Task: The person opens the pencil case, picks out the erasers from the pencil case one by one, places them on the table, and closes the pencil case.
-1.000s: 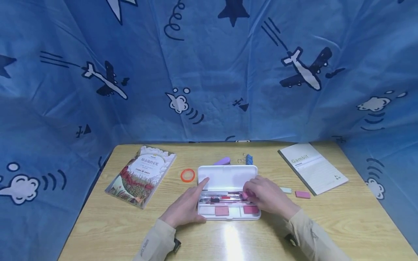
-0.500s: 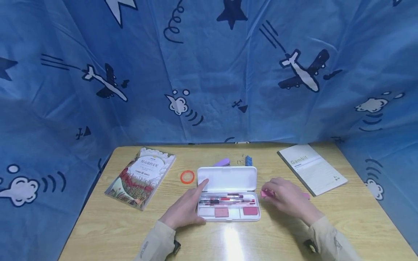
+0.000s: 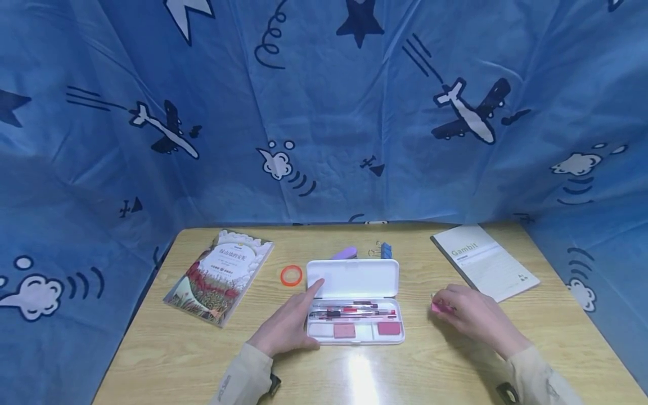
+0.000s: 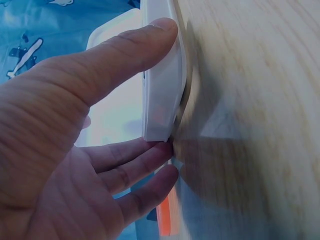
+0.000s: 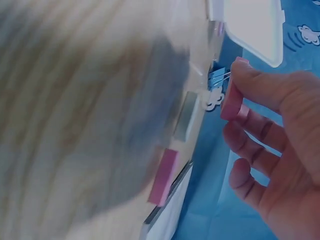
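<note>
An open white pencil case (image 3: 352, 277) stands mid-table with its lid raised. Several pens (image 3: 349, 311) lie in its rear section; the front row holds a pale pink eraser (image 3: 344, 330) and a deeper pink eraser (image 3: 388, 328). My left hand (image 3: 283, 327) grips the case's left end, thumb at the front edge and index finger against the lid, as the left wrist view shows too. To the right, my right hand (image 3: 473, 314) pinches a pink eraser (image 5: 231, 97) between thumb and fingers, above the table. Below it, a pale green eraser (image 5: 186, 116) and another pink eraser (image 5: 163, 177) lie on the table, hidden in the head view.
An illustrated book (image 3: 223, 275) lies at the left, a notebook (image 3: 486, 261) at the right. Near the case are an orange ring (image 3: 291, 275), a purple object (image 3: 346, 253) partly behind the lid, and blue binder clips (image 3: 386, 251). A blue curtain (image 3: 324, 112) hangs behind.
My right hand has moved right, from over the case out past its right side, carrying the pink eraser. The left hand keeps its place on the case.
</note>
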The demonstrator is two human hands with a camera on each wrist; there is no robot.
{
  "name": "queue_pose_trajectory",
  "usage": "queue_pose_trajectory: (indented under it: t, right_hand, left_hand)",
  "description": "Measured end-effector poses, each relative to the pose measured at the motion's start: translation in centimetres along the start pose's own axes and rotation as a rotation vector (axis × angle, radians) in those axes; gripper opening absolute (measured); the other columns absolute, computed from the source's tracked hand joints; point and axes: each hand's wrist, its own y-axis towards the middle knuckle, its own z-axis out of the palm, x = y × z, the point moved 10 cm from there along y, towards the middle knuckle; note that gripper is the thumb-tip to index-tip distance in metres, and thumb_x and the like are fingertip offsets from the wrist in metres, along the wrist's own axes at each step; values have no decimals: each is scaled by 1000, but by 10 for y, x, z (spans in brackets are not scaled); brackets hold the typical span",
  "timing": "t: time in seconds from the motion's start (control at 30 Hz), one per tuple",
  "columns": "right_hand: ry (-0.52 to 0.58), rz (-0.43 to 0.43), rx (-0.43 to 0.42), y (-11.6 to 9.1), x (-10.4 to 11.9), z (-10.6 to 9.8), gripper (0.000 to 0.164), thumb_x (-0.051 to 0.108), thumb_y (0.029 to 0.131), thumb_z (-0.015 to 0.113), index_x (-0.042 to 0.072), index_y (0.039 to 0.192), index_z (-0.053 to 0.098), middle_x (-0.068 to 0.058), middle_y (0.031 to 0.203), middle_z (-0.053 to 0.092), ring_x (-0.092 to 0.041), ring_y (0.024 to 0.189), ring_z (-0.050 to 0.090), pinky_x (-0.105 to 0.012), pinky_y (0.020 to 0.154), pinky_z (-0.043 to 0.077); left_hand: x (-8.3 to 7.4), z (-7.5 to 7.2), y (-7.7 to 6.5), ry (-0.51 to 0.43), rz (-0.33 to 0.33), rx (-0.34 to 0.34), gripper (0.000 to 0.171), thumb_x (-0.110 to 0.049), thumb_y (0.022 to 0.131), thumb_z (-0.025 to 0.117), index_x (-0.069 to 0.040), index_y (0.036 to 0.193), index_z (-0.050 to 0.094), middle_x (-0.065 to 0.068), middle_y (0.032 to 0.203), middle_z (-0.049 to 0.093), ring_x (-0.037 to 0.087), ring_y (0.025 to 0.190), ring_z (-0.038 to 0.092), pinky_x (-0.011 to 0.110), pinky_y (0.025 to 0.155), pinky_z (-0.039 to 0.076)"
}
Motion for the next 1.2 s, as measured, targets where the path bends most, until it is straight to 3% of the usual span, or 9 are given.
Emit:
queue_pose_trajectory:
  t: [0.23, 0.53, 1.03, 1.2]
  right_hand:
    - [40, 29, 48, -8, -9, 10, 14, 23, 82, 83, 30, 90, 73, 18, 83, 65, -3, 77, 60, -27, 68, 54]
    - [11, 55, 104, -9, -14, 19, 17, 22, 80, 84, 31, 88, 72, 19, 80, 61, 1, 73, 55, -23, 63, 48]
    - [-3, 81, 124, -10, -19, 26, 24, 20, 75, 87, 31, 87, 70, 18, 80, 61, 1, 72, 54, -24, 61, 47]
    - [-10, 50, 75, -5, -10, 15, 20, 26, 79, 85, 26, 94, 72, 15, 88, 67, -5, 77, 64, -28, 64, 53]
  left_hand:
    - [0, 0, -1, 12, 9, -10, 131, -23, 64, 97, -21, 164, 12, 19, 150, 51, 34, 136, 51, 49, 115, 44]
    - [-4, -3, -1, 21, 42, -30, 131, -22, 62, 97, -18, 164, 14, 19, 146, 55, 33, 132, 54, 48, 114, 46]
    - [-1, -1, 1, 13, 16, -10, 130, -24, 63, 96, -19, 164, 14, 19, 149, 51, 34, 135, 52, 49, 115, 44]
    - [-1, -1, 0, 14, 10, -9, 130, -24, 63, 97, -19, 164, 15, 20, 149, 52, 35, 134, 52, 50, 114, 44]
